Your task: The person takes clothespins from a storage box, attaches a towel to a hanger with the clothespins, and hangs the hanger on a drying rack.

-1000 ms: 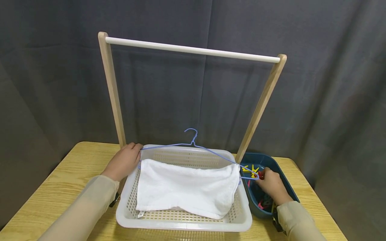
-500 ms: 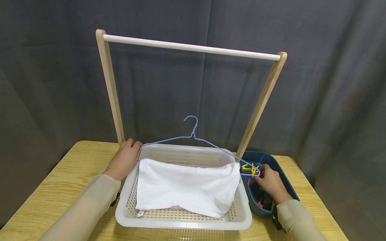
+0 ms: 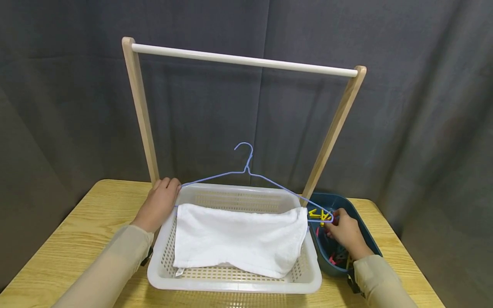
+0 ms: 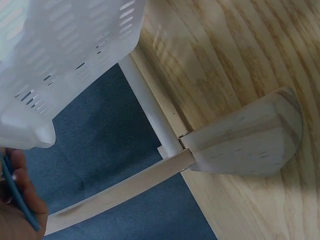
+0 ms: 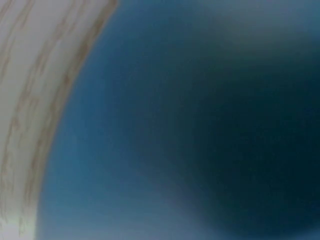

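A blue wire clothes hanger (image 3: 246,170) spans the basket with its hook upright, and a white towel (image 3: 239,239) hangs folded over its lower bar. My left hand (image 3: 159,203) grips the hanger's left end; in the left wrist view, the blue wire (image 4: 19,195) runs between the curled fingers. On the other side, my right hand (image 3: 346,233) pinches the hanger's right end above a dark blue tub (image 3: 360,224). Something red shows at those fingertips. The towel's lower part lies inside the white basket (image 3: 231,287). Only the blurred tub wall fills the right wrist view.
Behind the basket stands a rack with wooden posts (image 3: 140,111) and a white rail (image 3: 246,60). Yellow clothespins (image 3: 322,217) and several pink and dark ones lie in the tub. A wooden rack foot (image 4: 245,137) rests on the table (image 3: 88,222).
The hanger's hook and shoulders have tilted up, and its right end has risen slightly with my right hand. The towel stays almost where it was. The camera view has shifted slightly.
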The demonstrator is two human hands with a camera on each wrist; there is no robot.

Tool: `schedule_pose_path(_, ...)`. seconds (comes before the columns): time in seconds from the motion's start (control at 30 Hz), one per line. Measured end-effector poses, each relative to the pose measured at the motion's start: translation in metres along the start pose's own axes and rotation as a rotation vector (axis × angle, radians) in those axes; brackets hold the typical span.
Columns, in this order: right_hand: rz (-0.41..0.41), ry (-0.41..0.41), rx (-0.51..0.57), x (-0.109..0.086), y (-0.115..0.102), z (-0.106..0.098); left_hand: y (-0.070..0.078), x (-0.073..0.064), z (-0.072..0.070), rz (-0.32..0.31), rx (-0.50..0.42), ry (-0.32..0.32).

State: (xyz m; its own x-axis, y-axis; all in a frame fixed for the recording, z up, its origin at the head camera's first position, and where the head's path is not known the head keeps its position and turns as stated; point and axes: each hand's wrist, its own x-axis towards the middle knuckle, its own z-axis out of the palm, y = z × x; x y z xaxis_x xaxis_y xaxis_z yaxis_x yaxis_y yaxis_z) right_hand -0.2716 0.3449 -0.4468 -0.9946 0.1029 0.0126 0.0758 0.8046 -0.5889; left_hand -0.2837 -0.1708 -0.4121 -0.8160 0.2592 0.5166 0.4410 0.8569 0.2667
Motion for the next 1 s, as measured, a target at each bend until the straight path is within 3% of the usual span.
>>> schedule_pose_path(0.23,-0.046,0.048,-0.114,0.001,-0.001,0.0,-0.001,-0.004,0.0,0.009,-0.007,0.11)
schedule_pose_path(0.53,-0.128,0.096,-0.13,-0.001,-0.002,0.001,0.001,-0.009,-0.006,-0.011,-0.015,0.112)
schedule_pose_path(0.7,-0.156,0.115,-0.132,-0.001,-0.002,0.001,0.003,-0.008,-0.01,0.024,-0.005,0.163)
schedule_pose_path(1.0,-0.159,0.066,-0.131,-0.004,-0.005,-0.001,0.003,-0.006,-0.017,0.12,0.0,0.274)
